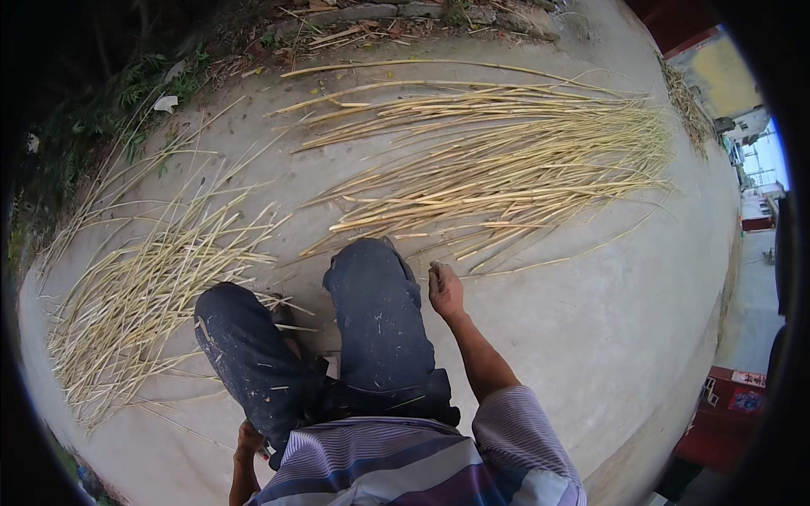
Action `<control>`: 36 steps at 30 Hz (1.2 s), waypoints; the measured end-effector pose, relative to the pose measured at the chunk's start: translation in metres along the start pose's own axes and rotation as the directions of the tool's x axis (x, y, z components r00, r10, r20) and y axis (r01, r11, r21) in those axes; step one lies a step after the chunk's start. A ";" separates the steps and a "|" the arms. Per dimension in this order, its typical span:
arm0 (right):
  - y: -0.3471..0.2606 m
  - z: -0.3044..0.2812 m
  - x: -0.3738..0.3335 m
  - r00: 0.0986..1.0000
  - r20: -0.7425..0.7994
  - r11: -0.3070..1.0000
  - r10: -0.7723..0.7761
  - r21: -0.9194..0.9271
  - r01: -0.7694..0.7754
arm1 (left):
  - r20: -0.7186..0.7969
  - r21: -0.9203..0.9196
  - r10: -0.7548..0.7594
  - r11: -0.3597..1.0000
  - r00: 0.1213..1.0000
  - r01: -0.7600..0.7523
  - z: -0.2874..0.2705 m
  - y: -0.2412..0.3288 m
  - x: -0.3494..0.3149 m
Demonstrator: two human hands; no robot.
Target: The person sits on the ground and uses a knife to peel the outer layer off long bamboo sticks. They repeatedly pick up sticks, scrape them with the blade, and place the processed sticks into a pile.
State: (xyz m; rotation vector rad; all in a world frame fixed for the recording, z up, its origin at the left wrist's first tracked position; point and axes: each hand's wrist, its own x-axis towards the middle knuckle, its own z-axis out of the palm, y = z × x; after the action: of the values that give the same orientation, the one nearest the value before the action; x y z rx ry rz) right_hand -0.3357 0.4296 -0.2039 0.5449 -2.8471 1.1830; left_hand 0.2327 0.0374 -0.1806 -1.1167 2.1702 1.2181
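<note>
A broad spread of long, dry plant stalks (pixel 515 156) lies on the concrete ground (pixel 607 320) beyond the knees, straw-yellow, thicker butts leftward, thin greenish ends bunched to the right. A smaller, paler, more tangled heap of thin stems (pixel 143 312) lies to the left. The right hand (pixel 445 288), fingers curled inward, hovers near the stalks; the left hand (pixel 249 437) is beside the left thigh. How tightly either closes, I cannot tell.
</note>
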 end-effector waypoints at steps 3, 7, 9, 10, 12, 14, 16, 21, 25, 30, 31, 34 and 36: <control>-0.030 0.007 0.047 0.994 0.042 0.995 -0.101 -0.020 0.102 | 0.042 0.104 0.012 0.994 0.999 -0.017 -0.024 0.019 0.004; -0.038 0.040 0.117 0.973 0.102 0.977 -0.208 -0.017 0.211 | 0.021 0.119 0.084 0.989 0.996 -0.086 -0.044 0.044 0.024; -0.040 0.067 0.155 0.965 0.081 0.968 -0.248 -0.002 0.249 | 0.007 0.122 0.047 0.991 0.999 -0.048 -0.051 0.055 0.035; -0.036 0.087 0.173 0.963 0.133 0.972 -0.236 0.012 0.236 | -0.007 0.095 -0.006 0.995 1.000 0.006 -0.054 0.065 0.029; -0.032 0.115 0.207 0.963 0.170 0.975 -0.207 -0.044 0.218 | -0.013 -0.169 -0.107 0.980 0.994 0.103 -0.059 0.034 0.031; -0.032 0.140 0.241 0.957 0.211 0.968 -0.200 -0.106 0.226 | -0.070 -0.170 -0.092 0.982 0.993 0.079 -0.057 0.032 0.040; -0.037 0.163 0.276 0.945 0.260 0.957 -0.200 -0.155 0.245 | -0.085 -0.127 -0.101 0.988 0.991 0.090 -0.060 0.047 0.047; -0.070 0.208 0.359 0.914 0.387 0.892 -0.121 -0.362 0.272 | 0.012 -0.139 -0.345 0.929 0.938 0.343 -0.083 0.132 0.054; -0.093 0.250 0.419 0.861 0.482 0.848 -0.161 -0.378 0.371 | -0.033 0.088 -0.252 0.963 0.967 0.254 -0.076 0.114 0.031; -0.106 0.283 0.471 0.830 0.529 0.799 -0.175 -0.416 0.434 | 0.089 -0.223 -0.368 0.898 0.925 0.379 -0.074 0.156 0.041; -0.104 0.284 0.475 0.825 0.545 0.796 -0.148 -0.430 0.427 | 0.083 -0.339 -0.386 0.856 0.919 0.391 -0.070 0.150 0.040; -0.083 0.287 0.473 0.835 0.543 0.734 -0.087 -0.532 0.422 | 0.067 -0.581 -0.422 0.720 0.904 0.379 -0.063 0.125 0.036; -0.082 0.283 0.472 0.760 0.650 0.696 0.011 -0.551 0.461 | 0.061 -0.568 -0.417 0.733 0.907 0.376 -0.060 0.123 0.047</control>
State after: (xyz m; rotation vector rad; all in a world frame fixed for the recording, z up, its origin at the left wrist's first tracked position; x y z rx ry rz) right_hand -0.7181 0.0335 -0.2836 1.3757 -3.2011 -0.2290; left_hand 0.1079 0.0022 -0.1167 -1.7789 1.4931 1.6776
